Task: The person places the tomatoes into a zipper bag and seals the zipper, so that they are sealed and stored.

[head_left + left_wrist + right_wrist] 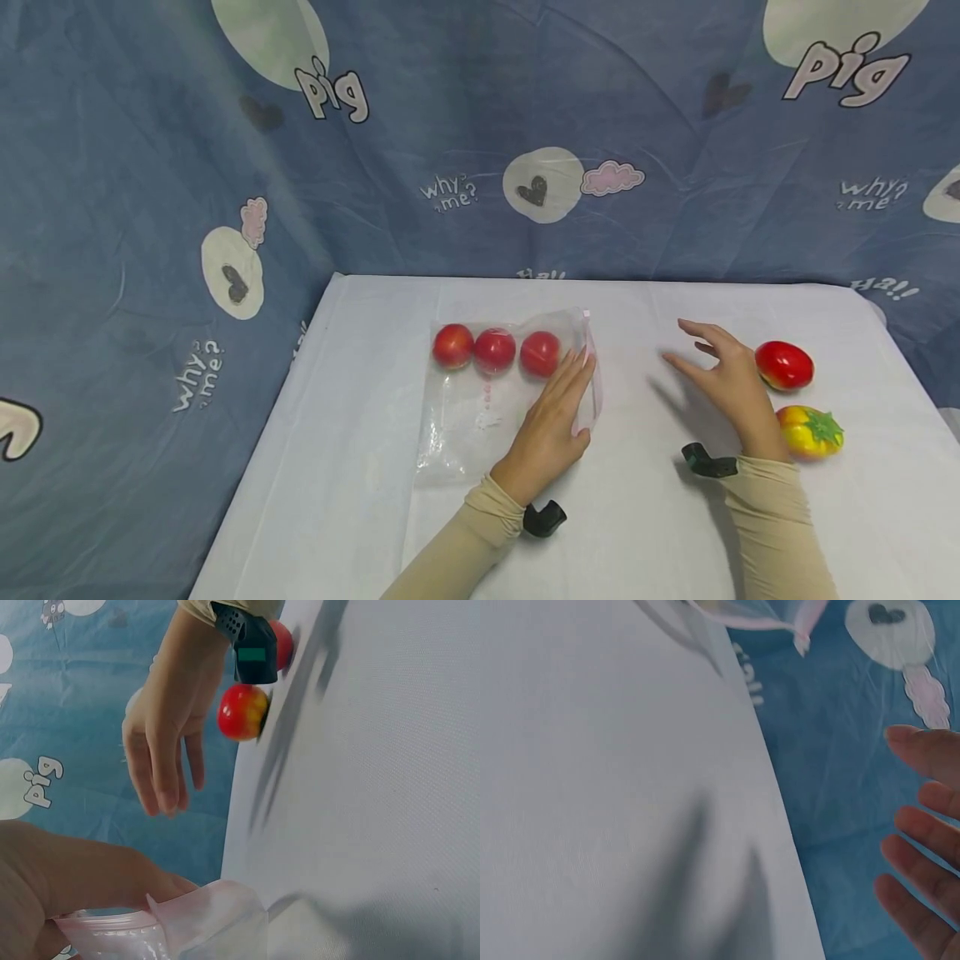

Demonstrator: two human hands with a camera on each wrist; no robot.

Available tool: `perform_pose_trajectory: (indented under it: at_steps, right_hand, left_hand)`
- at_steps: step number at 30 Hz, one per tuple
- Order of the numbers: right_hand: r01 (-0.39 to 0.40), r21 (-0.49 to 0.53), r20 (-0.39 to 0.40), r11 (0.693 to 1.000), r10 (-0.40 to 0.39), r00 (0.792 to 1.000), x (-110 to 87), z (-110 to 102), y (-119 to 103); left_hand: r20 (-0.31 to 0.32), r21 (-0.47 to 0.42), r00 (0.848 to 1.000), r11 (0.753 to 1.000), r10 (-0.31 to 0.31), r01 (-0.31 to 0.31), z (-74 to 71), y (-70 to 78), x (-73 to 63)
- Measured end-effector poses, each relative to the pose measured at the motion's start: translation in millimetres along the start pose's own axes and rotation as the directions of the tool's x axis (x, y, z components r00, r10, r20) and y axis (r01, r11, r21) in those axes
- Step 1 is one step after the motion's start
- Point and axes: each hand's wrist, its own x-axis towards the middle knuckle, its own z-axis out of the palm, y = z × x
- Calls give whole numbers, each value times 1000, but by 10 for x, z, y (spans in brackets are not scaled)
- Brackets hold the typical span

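Note:
A clear zip bag (465, 433) with a pink-edged mouth lies on the table, three round red toy fruits (494, 350) in a row inside it. My left hand (547, 433) rests on the bag's mouth side, fingers straight and close together, fingertips near the rightmost fruit. Seen from the left wrist, the bag's mouth (217, 915) stands up beside that hand. To the right, my right hand (723, 375) holds nothing above the table, thumb and fingers spread toward the bag. Just beyond it sit a glossy red toy fruit (784, 365) and a yellow-and-red one (810, 432) with a green star-shaped cap.
A white cloth covers the table (322, 467). Behind it and along the left hangs a blue printed curtain (420, 100). Each wrist carries a dark camera mount, the right one (708, 461) just above the tabletop.

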Motion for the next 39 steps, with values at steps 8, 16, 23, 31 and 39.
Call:
perform_pose_trajectory:
  at_steps: [8,16,23,31,39]
  right_hand:
    - [-88,-66,-48,994,85,995,-69,-257,60]
    - [-224,-128,-124,966,208,970,-143,-483,159]
    - [-342,-143,-50,929,338,940,-219,-672,254]
    - [-442,-203,21,874,455,890,-262,-764,370]
    - [-494,-236,28,837,514,857,-279,-791,467]
  left_hand:
    - [3,-2,1000,1000,-6,6,3,1,2]
    - [7,-11,1000,1000,-13,13,6,1,2]
    - [15,-6,1000,1000,-23,23,15,-2,0]
    - [19,-2,999,1000,-29,29,1,5,-4]
    - [3,10,1000,1000,-5,5,-2,10,10]
